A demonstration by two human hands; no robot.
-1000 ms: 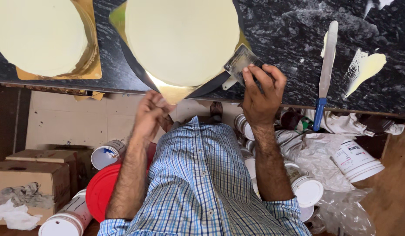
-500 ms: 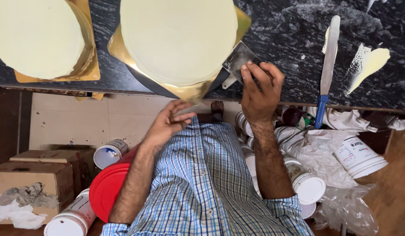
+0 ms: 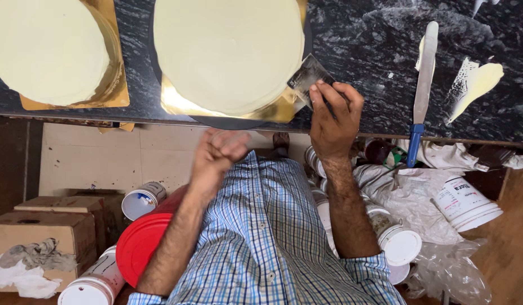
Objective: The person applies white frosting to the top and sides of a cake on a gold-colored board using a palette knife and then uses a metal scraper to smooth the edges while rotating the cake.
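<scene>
A round cake [image 3: 227,51] coated in pale cream sits on a gold board [image 3: 182,104] atop a dark turntable [image 3: 233,121] at the counter's near edge. My right hand [image 3: 332,116] grips a metal scraper [image 3: 306,76], its blade held against the cake's right side. My left hand [image 3: 219,149] is blurred with motion, just below the counter edge and off the turntable. Its fingers look curled and nothing shows in it.
A second cream-coated cake [image 3: 47,51] rests on its own gold board at the left of the black marble counter [image 3: 374,56]. A blue-handled palette knife [image 3: 425,73] and a cream smear [image 3: 476,85] lie to the right. Below are white tubs [image 3: 464,200], a red lid [image 3: 140,248] and a cardboard box [image 3: 41,226].
The gold board's corner has swung round with the turntable. My left hand has dropped away from the board's edge towards my body. My right hand kept the scraper on the cake.
</scene>
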